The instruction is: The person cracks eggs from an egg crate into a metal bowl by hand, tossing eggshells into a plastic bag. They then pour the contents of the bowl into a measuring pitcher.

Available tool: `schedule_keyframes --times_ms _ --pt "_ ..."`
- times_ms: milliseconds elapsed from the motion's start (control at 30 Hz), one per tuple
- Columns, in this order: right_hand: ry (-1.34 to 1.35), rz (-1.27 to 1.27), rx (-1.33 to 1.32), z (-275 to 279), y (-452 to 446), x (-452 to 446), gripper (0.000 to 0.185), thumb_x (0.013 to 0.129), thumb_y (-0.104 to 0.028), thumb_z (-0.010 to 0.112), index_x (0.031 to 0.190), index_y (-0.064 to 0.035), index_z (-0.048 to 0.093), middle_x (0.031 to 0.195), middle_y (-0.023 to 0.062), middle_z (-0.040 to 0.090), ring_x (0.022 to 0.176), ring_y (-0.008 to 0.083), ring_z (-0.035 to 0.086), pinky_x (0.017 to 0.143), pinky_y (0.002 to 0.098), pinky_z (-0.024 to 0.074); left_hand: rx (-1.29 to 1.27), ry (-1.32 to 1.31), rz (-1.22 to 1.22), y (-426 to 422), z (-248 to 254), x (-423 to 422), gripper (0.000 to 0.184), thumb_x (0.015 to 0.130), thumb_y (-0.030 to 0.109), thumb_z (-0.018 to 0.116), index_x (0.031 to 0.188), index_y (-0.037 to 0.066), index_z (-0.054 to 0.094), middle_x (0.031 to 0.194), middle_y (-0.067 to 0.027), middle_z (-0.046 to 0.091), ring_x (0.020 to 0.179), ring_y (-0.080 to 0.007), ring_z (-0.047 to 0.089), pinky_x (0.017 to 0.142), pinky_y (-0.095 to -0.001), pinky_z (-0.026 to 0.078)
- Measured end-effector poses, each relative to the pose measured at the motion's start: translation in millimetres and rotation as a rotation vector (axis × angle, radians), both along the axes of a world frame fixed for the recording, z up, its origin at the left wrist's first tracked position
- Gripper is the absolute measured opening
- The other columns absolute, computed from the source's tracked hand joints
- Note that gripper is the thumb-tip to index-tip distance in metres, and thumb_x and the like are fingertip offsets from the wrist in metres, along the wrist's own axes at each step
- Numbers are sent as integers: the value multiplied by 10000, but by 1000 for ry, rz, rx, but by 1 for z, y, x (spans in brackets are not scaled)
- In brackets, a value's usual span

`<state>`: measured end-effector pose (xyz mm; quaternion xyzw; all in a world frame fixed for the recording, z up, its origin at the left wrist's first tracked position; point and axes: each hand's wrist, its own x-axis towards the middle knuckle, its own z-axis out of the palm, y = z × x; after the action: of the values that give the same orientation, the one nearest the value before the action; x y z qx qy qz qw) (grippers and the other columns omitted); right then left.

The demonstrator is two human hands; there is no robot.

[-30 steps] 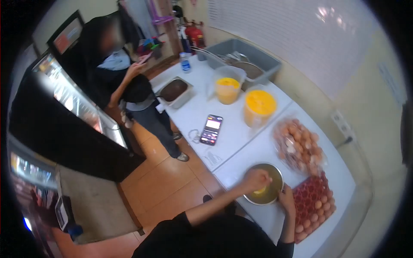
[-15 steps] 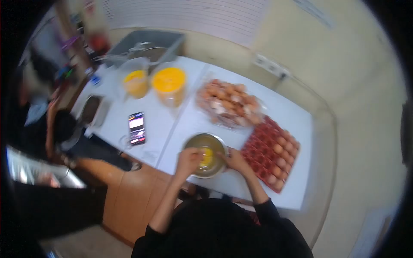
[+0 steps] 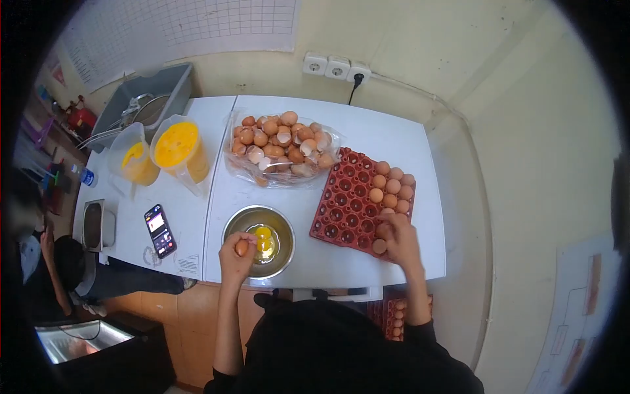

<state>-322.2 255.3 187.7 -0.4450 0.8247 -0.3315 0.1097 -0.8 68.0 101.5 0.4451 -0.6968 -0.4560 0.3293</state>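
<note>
My left hand (image 3: 235,261) is closed around a brown egg (image 3: 242,247) at the near left rim of a metal bowl (image 3: 287,257); whether its shell is whole I cannot tell. Inside the bowl lie egg yolks (image 3: 264,234) in clear egg white. My right hand (image 3: 401,244) is over the near right part of a red egg tray (image 3: 338,205), its fingers curled around an egg (image 3: 384,231) that is partly hidden. More brown eggs (image 3: 391,186) fill the tray's right side, while its left cups hold none.
A plastic bag of eggshells (image 3: 282,148) lies behind the bowl. To the left are two pitchers of yellow liquid (image 3: 177,146), a phone (image 3: 160,231), a metal container (image 3: 108,226) and a grey bin (image 3: 177,92). Another person (image 3: 62,276) is at the far left.
My right hand has gone from the bowl's right rim to the eggs in the tray. My left hand has shifted from over the bowl to its near left rim. The camera view has turned.
</note>
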Motion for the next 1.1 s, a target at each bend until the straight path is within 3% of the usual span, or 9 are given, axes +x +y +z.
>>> schedule_keyframes --times_ms 300,633,700,733,800,833,867,1033,1100 --pt "405 191 152 -14 49 6 468 655 -83 790 1097 -74 634 1067 103 538 940 300 555 764 413 458 57 46 49 1 7 -1 76 845 12 636 910 -6 671 868 -103 699 843 -179 659 805 -295 505" --pt "510 152 84 -42 54 11 434 673 -96 768 1081 -68 622 962 90 589 918 304 544 771 414 433 74 43 33 6 9 -2 76 872 39 643 932 -2 664 879 -91 686 842 -177 652 790 -287 502" --pt "401 4 -4 -33 48 14 359 746 -105 748 1081 -67 627 893 64 613 819 247 572 713 371 452 94 75 33 7 12 -3 92 887 61 649 956 1 657 856 -85 677 814 -169 652 748 -279 508" --pt "400 9 -4 -34 41 17 359 746 -105 748 1081 -67 627 893 64 613 819 247 572 713 371 452 315 203 38 9 19 -4 134 910 130 642 984 19 641 842 -81 665 771 -159 646 687 -264 507" --pt "-236 -170 -252 -39 26 26 237 878 -159 673 1079 -42 625 819 38 621 693 156 567 625 306 456 533 327 40 10 23 -5 181 933 199 635 1012 36 625 828 -77 653 729 -149 640 626 -248 505" --pt "-487 -60 -257 -49 17 25 250 1012 -248 522 1048 -15 602 888 32 627 782 108 594 615 256 468 668 340 42 9 22 -6 218 945 258 611 1027 56 608 828 -79 645 696 -143 633 580 -235 494" --pt "-493 -53 -260 -57 12 28 250 1012 -248 522 1048 -15 602 888 32 627 782 108 594 615 256 468 799 353 49 8 20 -5 256 957 317 586 1043 76 592 827 -80 637 663 -137 625 535 -223 482" --pt "-1288 245 -97 -60 -57 90 260 1030 -240 518 1091 4 580 878 75 641 771 102 596 641 244 489 1024 530 75 7 9 -17 304 973 372 546 1035 77 586 837 -96 633 663 -151 611 555 -240 501" --pt "-1159 335 -131 -59 -79 107 257 1022 -235 535 1106 6 563 875 69 645 746 107 600 642 239 482 1067 565 98 8 7 -18 313 987 365 535 1041 61 584 831 -105 629 638 -151 586 555 -241 493"
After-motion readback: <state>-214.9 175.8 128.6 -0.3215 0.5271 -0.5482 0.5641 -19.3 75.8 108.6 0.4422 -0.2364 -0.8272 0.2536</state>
